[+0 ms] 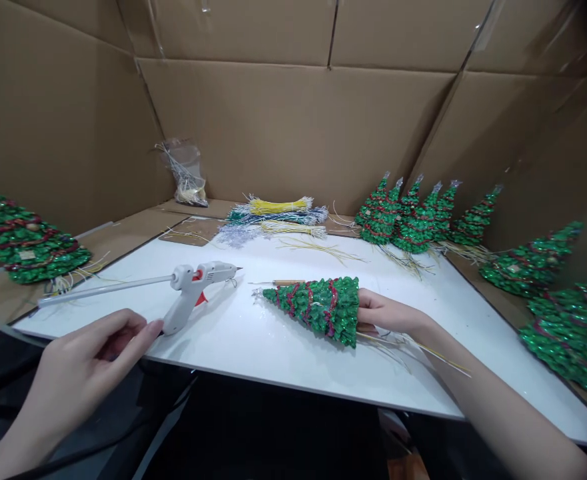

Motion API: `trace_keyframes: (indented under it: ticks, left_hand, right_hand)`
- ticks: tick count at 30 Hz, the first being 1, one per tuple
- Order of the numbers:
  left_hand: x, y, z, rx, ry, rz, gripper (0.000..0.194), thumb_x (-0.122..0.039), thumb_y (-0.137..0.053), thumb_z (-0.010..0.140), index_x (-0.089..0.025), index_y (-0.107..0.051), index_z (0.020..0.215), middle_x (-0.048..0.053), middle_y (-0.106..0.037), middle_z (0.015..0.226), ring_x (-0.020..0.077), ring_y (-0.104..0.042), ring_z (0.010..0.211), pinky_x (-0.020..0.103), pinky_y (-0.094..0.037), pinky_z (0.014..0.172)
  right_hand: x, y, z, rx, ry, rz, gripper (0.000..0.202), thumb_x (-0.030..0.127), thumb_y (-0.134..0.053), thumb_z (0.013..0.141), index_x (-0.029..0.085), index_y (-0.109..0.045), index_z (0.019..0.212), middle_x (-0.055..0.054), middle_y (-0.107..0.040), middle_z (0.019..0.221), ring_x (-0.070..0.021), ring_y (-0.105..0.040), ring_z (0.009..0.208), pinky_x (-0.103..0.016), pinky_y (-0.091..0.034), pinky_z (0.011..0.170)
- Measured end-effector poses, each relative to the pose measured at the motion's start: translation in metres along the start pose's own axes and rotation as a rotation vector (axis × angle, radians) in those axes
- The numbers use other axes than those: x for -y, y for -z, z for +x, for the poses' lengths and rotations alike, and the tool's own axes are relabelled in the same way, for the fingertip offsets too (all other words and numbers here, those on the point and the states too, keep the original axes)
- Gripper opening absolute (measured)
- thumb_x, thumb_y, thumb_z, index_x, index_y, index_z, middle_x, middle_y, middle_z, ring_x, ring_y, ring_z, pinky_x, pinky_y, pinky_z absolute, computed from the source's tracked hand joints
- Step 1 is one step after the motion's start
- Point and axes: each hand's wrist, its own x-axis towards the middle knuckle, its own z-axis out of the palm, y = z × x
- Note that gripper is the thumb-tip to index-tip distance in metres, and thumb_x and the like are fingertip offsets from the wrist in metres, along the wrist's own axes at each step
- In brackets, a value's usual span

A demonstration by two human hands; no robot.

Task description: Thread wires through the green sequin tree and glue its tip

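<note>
A small green Christmas tree (318,308) with red garland lies on its side on the white board, its clear star tip pointing left. My right hand (380,310) grips it at the base, with the fingertips hidden inside the hollow. Thin white and yellow wires (386,340) trail out beneath that hand. On the left, a white hot glue gun (190,293) with a red trigger and a long glue stick rests on the board. Beside its handle end, my left hand (106,347) is closed with bent fingers, the thumb by the handle; what they hold, if anything, is hidden.
Behind the tree lies a thin wooden-handled tool (288,283). Bundled wires (280,207) and a plastic bag (188,173) are at the back. Several finished-looking trees (416,220) stand at right, another tree (28,240) at left. Cardboard walls (293,127) enclose the board (253,347).
</note>
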Motion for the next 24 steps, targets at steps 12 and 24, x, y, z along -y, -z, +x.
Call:
trace_keyframes:
  ticks: [12,24]
  left_hand:
    - [-0.014,-0.034,0.055,0.163,-0.095,0.082,0.042,-0.058,-0.052,0.085,-0.019,-0.066,0.089,0.008,-0.063,0.092,0.0267,-0.058,0.09,0.031,-0.043,0.07]
    - [-0.032,-0.031,0.038,0.157,-0.114,-0.199,0.036,-0.054,-0.055,0.087,-0.022,-0.066,0.097,0.006,-0.068,0.109,0.0261,-0.064,0.098,0.028,-0.049,0.072]
  right_hand:
    - [0.005,-0.004,0.001,-0.044,-0.027,-0.013,0.028,0.031,-0.052,0.087,0.018,-0.042,0.064,0.008,-0.035,0.047,-0.0043,-0.031,0.042,-0.019,-0.023,0.041]
    - [0.003,-0.004,0.002,-0.08,-0.028,-0.026,0.025,0.025,-0.05,0.087,0.018,-0.041,0.065,0.008,-0.034,0.045,-0.0048,-0.033,0.04,-0.018,-0.023,0.038]
